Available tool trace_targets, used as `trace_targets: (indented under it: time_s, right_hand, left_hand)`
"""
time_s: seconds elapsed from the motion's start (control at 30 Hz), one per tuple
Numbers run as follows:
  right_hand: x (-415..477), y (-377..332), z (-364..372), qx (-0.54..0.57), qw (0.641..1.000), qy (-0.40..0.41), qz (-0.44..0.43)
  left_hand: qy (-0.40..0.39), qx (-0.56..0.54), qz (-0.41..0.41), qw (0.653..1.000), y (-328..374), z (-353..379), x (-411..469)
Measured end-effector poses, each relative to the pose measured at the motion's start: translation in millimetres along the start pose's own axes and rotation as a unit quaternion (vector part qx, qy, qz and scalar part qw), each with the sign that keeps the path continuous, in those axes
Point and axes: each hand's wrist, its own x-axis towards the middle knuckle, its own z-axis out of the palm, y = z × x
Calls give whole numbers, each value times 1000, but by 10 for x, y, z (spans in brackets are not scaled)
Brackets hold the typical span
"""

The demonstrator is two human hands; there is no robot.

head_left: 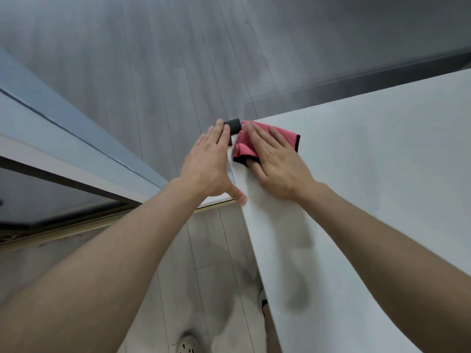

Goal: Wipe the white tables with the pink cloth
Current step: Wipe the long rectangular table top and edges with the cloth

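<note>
A white table point(369, 174) fills the right half of the head view. The pink cloth point(244, 146), edged in black, lies folded at the table's far left corner. My right hand point(275, 161) presses flat on the cloth, fingers spread, thumb tucked under its near edge. My left hand point(211, 164) rests over the table's left edge with its thumb on the tabletop. Its fingertips touch a small black block point(233, 126) at the corner beside the cloth.
Grey wood-look floor point(153, 85) lies beyond and below the table. A grey and white panel with a dark frame point(63, 154) runs along the left, close to the table's edge. My shoes point(187, 345) show on the floor at the bottom.
</note>
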Motion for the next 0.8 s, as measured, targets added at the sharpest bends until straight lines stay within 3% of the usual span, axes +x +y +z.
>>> trace_targets:
  time_s: [0.1,0.27,0.4,0.67,0.8]
  right_hand:
    - [-390,23,70,-16,1000,7,-11]
    - [35,-51,-41,-20,999,-8,44]
    - [-663,-122,82,-42,999,5,-15]
    - [-251,102,-24,-36,989,-31,-140]
    - [-74,-16,-40,-14,994,-14,-105]
  left_hand:
    - [-2,-9,-7,1000,0,2,-10]
    - [6,-7,-6,1000,-24,22,14]
    - [2,-20,-5,1000,-37,26,-11]
    - [-1,-23,2,1000,-40,19,-12]
    - [1,-23,-2,1000,-55,25,27]
